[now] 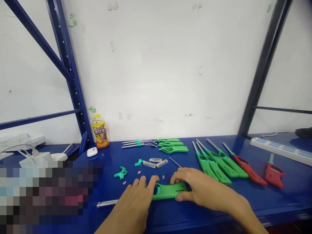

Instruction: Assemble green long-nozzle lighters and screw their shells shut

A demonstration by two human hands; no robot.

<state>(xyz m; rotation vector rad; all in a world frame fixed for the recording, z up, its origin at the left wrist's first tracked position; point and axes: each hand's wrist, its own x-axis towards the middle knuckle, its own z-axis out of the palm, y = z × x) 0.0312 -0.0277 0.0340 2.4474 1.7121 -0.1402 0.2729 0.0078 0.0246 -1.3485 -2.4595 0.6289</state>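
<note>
A green long-necked lighter (168, 192) lies flat on the blue tabletop in front of me, its silver tube (107, 203) pointing left. My left hand (136, 201) is closed over the part where the tube meets the body and hides it. With thumb and fingers, my right hand (197, 188) grips the handle's right end. Just beyond are clear fuel tanks (149, 164), teal triggers (121, 173) and tiny pale clips (139, 172). A thin metal shaft (174, 161) runs down behind my right hand, its lower end mostly hidden.
Metal tubes with wires (138, 143) and green handle shells (173, 149) lie at the back. On the right are green lighters (214, 162), red lighters (251, 169) and a power strip (280, 150). A drink bottle (99, 131) and white case (92, 152) stand left, beside a blue post (73, 71).
</note>
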